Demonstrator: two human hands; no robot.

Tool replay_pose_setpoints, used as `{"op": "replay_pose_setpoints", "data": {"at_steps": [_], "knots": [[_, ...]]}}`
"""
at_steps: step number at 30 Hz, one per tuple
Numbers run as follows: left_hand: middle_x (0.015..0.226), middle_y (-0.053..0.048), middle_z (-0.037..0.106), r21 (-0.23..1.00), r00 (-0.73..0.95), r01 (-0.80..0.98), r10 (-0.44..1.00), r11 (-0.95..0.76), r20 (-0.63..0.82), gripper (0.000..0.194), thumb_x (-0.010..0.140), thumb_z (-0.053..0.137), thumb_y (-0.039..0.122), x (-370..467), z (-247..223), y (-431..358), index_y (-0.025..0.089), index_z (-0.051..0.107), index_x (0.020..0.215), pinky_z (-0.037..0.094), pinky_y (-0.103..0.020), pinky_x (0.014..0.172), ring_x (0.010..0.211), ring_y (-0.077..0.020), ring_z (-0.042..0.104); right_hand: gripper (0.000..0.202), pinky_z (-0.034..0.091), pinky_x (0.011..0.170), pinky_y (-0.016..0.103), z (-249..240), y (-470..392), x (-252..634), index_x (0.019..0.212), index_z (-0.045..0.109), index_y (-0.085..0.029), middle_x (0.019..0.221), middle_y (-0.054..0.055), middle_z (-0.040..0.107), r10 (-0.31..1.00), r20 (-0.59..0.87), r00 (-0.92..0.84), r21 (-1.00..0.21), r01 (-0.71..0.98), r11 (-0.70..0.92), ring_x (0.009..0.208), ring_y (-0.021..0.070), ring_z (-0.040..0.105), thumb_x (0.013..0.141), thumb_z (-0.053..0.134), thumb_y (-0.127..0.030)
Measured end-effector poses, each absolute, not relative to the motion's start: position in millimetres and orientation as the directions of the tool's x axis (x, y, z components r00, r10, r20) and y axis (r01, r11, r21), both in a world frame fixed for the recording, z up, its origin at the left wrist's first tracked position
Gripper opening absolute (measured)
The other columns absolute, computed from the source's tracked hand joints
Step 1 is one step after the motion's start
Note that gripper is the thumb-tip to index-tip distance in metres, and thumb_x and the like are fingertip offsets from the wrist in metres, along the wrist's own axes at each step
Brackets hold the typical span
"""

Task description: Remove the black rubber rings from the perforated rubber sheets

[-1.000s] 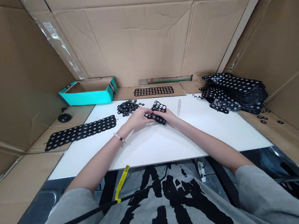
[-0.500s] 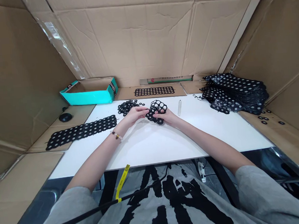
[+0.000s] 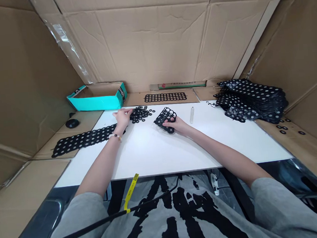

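Black mesh (image 3: 160,119) pinched by right hand (image 3: 178,125) alone now; left hand (image 3: 122,118) hopped to rings (image 3: 139,114), can't tell its grip.

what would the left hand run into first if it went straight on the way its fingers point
The left hand would meet the pile of small black rings first; it may be touching the pile's edge, though depth is unclear.
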State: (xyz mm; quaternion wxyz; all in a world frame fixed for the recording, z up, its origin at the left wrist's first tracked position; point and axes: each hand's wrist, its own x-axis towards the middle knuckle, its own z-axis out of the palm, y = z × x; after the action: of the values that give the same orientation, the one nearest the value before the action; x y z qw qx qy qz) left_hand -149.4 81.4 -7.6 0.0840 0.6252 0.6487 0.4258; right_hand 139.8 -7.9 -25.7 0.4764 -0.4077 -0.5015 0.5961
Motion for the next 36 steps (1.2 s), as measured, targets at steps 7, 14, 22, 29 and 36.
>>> {"op": "replay_pose_setpoints", "data": {"at_steps": [7,14,22,29,36], "knots": [[0.112,-0.012,0.065,0.464,-0.009,0.82,0.803,-0.336,0.597,0.038,0.093,0.046,0.037,-123.0,9.1,58.1,0.019,0.067,0.119,0.03,-0.044,0.1,0.11,-0.028,0.051,0.037,0.049,0.072,0.03,-30.1,-5.2,138.3,0.069,0.062,-0.016,0.067,0.0,0.066,0.981,-0.031,-0.192,-0.977,-0.203,-0.07,0.067,0.014,0.06,0.047,0.087,-0.032],[0.09,-0.005,0.072,0.398,0.59,0.565,0.691,-0.723,0.417,0.03,0.078,0.068,0.045,-61.2,24.1,12.6,0.021,0.073,0.095,0.041,-0.035,0.085,0.091,-0.0226,0.057,0.036,0.05,0.083,0.033,-25.6,-7.2,138.2,0.075,0.067,-0.016,0.076,0.001,0.07,0.979,-0.014,-0.203,-0.963,-0.262,-0.068,0.078,0.0166,0.065,0.049,0.086,-0.032],[0.086,-0.007,0.073,0.95,0.309,0.239,0.943,-0.202,0.123,0.044,0.056,0.082,0.042,-61.8,6.9,24.7,0.015,0.075,0.091,0.044,-0.029,0.065,0.072,-0.0165,0.06,0.039,0.054,0.068,0.033,-22.3,-8.6,138.9,0.076,0.066,-0.017,0.081,0.002,0.069,0.968,-0.026,-0.25,-0.965,-0.248,-0.09,0.075,0.0178,0.063,0.049,0.087,-0.034],[0.084,-0.009,0.073,0.982,0.029,0.165,0.996,-0.092,0.088,0.037,0.051,0.085,0.037,-82.9,3.7,45.0,0.015,0.074,0.078,0.046,-0.029,0.063,0.071,-0.0175,0.061,0.042,0.054,0.06,0.032,-26.1,-7.2,136.4,0.07,0.064,-0.017,0.069,0.0,0.065,0.965,0.006,-0.26,-0.982,-0.183,-0.043,0.065,0.0156,0.059,0.046,0.088,-0.04],[0.079,-0.006,0.068,0.937,-0.374,0.239,0.866,-0.256,0.332,0.029,0.059,0.08,0.031,-145.1,6.4,79.5,0.017,0.064,0.079,0.05,-0.031,0.076,0.077,-0.018,0.063,0.043,0.053,0.061,0.031,-24.5,-10.2,136.9,0.07,0.065,-0.015,0.065,0.002,0.066,0.963,-0.015,-0.269,-0.988,-0.144,-0.056,0.064,0.0161,0.06,0.045,0.087,-0.042]]}}
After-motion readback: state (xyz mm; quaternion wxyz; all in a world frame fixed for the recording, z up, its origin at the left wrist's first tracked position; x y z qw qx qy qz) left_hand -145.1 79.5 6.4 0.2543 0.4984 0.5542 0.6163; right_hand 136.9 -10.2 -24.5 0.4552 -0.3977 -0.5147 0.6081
